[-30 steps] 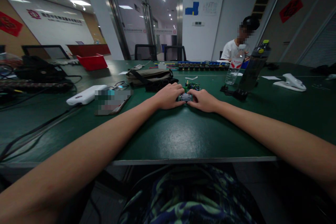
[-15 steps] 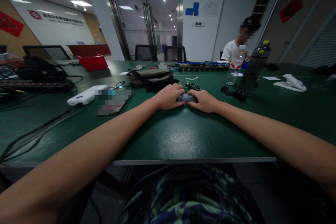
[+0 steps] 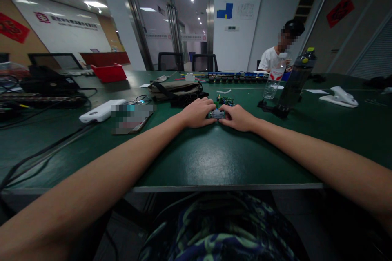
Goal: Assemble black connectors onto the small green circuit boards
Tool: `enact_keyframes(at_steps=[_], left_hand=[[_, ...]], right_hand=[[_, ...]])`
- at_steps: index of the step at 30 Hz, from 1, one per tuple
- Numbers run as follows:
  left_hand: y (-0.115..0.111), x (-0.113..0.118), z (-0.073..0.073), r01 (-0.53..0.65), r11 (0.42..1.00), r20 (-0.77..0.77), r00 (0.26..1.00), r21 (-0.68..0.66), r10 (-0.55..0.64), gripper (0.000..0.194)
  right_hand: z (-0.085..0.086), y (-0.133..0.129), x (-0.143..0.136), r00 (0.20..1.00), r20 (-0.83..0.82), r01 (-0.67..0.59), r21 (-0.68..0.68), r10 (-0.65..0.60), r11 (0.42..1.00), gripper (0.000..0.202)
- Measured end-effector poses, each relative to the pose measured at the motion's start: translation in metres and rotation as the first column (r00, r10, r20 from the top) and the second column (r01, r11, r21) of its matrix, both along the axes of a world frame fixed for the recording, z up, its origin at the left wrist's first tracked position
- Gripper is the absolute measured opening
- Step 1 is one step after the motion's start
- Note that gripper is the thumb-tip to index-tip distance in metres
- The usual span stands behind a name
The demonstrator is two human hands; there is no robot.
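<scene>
Between my two hands is a small grey block-like part (image 3: 217, 114), low over the green table (image 3: 211, 155). My left hand (image 3: 198, 113) closes on its left side, thumb at the near edge and fingers over the far side. From the right, my right hand (image 3: 238, 117) grips it with thumb and curled fingers. The part's ends are covered by my fingers, and its exact kind is too small to tell. Just beyond it lies a cluster of green circuit boards (image 3: 226, 100), partly hidden by my right hand.
Left of my hands are a grey-brown pouch (image 3: 176, 89), a phone-like slab (image 3: 134, 119) and a white power bank (image 3: 102, 110) with cables. To the right stand a clear water bottle (image 3: 273, 79) and a dark bottle (image 3: 294, 81). A person (image 3: 272, 59) sits across the table.
</scene>
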State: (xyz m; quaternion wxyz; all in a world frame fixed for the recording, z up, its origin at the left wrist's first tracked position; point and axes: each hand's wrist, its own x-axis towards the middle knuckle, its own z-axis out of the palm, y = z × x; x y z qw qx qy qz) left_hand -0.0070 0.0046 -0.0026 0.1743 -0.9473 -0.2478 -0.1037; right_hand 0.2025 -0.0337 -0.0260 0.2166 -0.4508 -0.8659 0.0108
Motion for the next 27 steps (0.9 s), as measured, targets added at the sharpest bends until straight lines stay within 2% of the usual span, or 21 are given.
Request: enact_keyframes(at_steps=[27], left_hand=[[-0.0037,0.0011,0.0020,-0.027,1.000,-0.032,0.999,0.006,0.028,0.038]], right_hand=[[0.0009,-0.0001,0.0002,1.000,0.008,-0.015,-0.016,0.015,1.000,0.029]])
